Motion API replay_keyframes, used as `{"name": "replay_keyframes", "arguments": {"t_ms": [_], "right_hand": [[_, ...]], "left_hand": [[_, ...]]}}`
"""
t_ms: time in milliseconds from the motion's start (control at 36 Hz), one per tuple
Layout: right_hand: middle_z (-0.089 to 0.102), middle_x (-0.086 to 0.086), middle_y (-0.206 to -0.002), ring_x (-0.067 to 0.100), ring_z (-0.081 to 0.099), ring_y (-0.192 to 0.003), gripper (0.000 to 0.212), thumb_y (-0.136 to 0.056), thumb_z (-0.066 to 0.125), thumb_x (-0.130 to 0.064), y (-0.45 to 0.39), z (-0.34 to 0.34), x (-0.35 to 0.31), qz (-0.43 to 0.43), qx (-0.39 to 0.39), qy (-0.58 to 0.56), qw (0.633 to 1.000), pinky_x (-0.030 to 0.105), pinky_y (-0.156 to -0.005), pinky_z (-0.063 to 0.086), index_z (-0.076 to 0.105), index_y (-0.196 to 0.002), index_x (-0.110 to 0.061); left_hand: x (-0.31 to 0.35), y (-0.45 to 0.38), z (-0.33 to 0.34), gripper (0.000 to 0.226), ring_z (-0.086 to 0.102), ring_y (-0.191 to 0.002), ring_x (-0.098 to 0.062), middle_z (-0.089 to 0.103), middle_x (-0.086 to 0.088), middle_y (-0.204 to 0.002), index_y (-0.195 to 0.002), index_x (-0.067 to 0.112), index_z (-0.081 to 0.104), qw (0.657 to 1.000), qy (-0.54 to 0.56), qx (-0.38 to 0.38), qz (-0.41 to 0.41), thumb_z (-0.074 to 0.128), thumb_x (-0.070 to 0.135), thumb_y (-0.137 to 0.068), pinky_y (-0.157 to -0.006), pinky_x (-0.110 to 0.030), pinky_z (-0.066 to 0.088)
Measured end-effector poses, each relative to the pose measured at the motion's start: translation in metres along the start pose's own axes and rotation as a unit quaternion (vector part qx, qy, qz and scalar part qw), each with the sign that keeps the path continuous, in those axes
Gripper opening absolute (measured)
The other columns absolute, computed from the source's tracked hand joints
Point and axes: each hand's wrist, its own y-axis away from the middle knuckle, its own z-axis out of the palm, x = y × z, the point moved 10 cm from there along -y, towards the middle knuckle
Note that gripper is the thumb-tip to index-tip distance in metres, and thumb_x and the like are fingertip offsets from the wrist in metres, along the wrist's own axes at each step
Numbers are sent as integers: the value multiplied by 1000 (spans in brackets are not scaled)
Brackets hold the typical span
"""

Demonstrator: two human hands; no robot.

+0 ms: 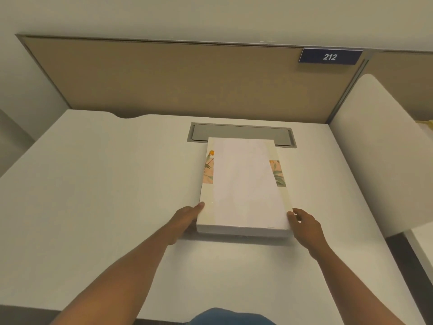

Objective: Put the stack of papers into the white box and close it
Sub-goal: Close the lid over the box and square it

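A flat white box (241, 229) with a floral print on its lid lies lengthwise on the white desk (105, 195) in front of me. A stack of white papers (243, 184) rests on top of the lid, and the print shows on either side of it. My left hand (187, 219) grips the box's near left corner, thumb against the side. My right hand (304, 226) grips the near right corner, thumb on the edge. A dark shadow runs under the near end of the box.
A grey cable hatch (241, 132) is set into the desk just behind the box. A tan partition (175, 78) with a blue "212" sign (330, 57) closes the back. A white rounded divider (375, 148) stands on the right.
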Motion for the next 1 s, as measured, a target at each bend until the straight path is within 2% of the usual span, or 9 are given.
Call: {"name": "replay_keyframes", "arguments": {"t_ms": [83, 139, 194, 250, 333, 444, 611, 806, 1000], "right_hand": [[62, 9, -129, 30, 55, -121, 46, -100, 43, -38, 3, 1, 0, -5, 8, 31, 999, 41, -99, 43, 54, -134, -10], [68, 7, -103, 35, 60, -106, 34, -101, 40, -34, 3, 4, -4, -18, 15, 64, 998, 40, -85, 45, 64, -109, -12], [55, 0, -71, 35, 57, -80, 34, -102, 35, -30, 3, 6, -8, -28, 28, 108, 993, 37, -68, 40, 47, -72, -19], [47, -1, -64, 31, 49, -71, 37, -102, 33, -28, 4, 6, -11, -30, 43, 138, 989, 35, -63, 35, 36, -66, -19], [59, 9, -80, 29, 47, -73, 31, -102, 32, -27, 2, 6, -10, -13, 37, 160, 986, 33, -66, 35, 44, -77, -13], [62, 13, -110, 33, 56, -97, 29, -100, 39, -31, -2, 12, -4, 29, -37, 109, 993, 34, -82, 46, 56, -106, -9], [53, 17, -132, 36, 52, -116, 42, -101, 40, -31, 9, 20, -1, 54, -123, 107, 985, 37, -91, 43, 39, -136, -8], [57, 25, -127, 39, 55, -114, 52, -103, 33, -29, 11, 23, -6, 31, -148, 201, 968, 35, -81, 41, 19, -147, -5], [58, 13, -129, 35, 60, -113, 49, -96, 54, -31, 10, 13, 8, 72, -94, -5, 993, 45, -98, 49, 44, -142, -17]], "left_hand": [[-7, 7, 2, 63, 68, -64, -22, 63, -11, -90, -103, 8, 63, 998, 41, -45, -26, 76, 62, -72, -67, -37, 62], [-11, 10, 3, 63, 70, -63, -21, 62, -10, -89, -102, 8, 63, 995, 58, -71, -34, 83, 56, -67, -66, -35, 62], [-11, 11, 4, 68, 71, -72, -24, 62, -11, -90, -105, 7, 64, 993, 71, -89, -34, 88, 52, -61, -71, -37, 62], [-11, 11, 4, 67, 71, -73, -24, 65, -10, -85, -105, 6, 65, 992, 73, -100, -34, 90, 48, -60, -75, -40, 62], [-10, 12, 6, 57, 73, -73, -23, 71, -8, -76, -107, 4, 68, 990, 71, -118, -44, 87, 41, -69, -81, -43, 62], [-9, 15, 6, 57, 70, -86, -30, 64, -16, -97, -115, 2, 63, 986, 73, -129, -73, 85, 34, -74, -82, -40, 62], [-16, 17, 5, 74, 73, -95, -34, 65, -20, -100, -117, -4, 59, 978, 58, -165, -113, 93, 33, -63, -83, -37, 62], [-23, 24, 16, 83, 70, -106, -36, 70, -27, -113, -119, -5, 57, 961, 2, -227, -160, 94, 38, -59, -91, -40, 59], [-27, 21, 19, 85, 67, -113, -37, 72, -27, -107, -123, -7, 57, 964, 50, -223, -135, 96, 30, -57, -95, -39, 57]]}}
